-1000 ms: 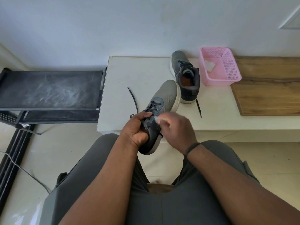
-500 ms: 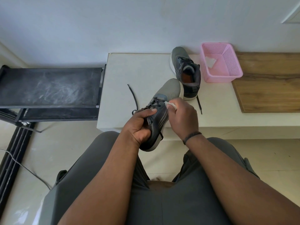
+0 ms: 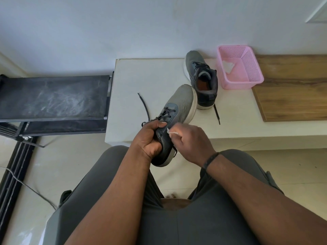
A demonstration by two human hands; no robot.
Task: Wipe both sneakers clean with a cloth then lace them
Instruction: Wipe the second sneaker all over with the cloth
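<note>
My left hand (image 3: pixel 150 138) grips the heel end of a grey sneaker (image 3: pixel 180 105), held tilted over the front edge of the white table (image 3: pixel 141 82), toe pointing away. My right hand (image 3: pixel 191 142) pinches a small white cloth (image 3: pixel 172 132) against the sneaker's dark side panel. A black lace (image 3: pixel 144 105) trails from the held sneaker onto the table. The second grey sneaker (image 3: pixel 201 80) stands on the table further back, its opening towards me, with a lace end (image 3: pixel 216 114) lying beside it.
A pink plastic basket (image 3: pixel 247 71) with a white cloth piece inside stands right of the second sneaker. A wooden board (image 3: pixel 292 96) covers the table's right part. A black dusty rack (image 3: pixel 53 98) stands to the left. My grey-trousered legs fill the foreground.
My right hand with the cloth slid forward along the sneaker towards the toe, then back towards the heel side. The left hand kept its grip on the sneaker.
</note>
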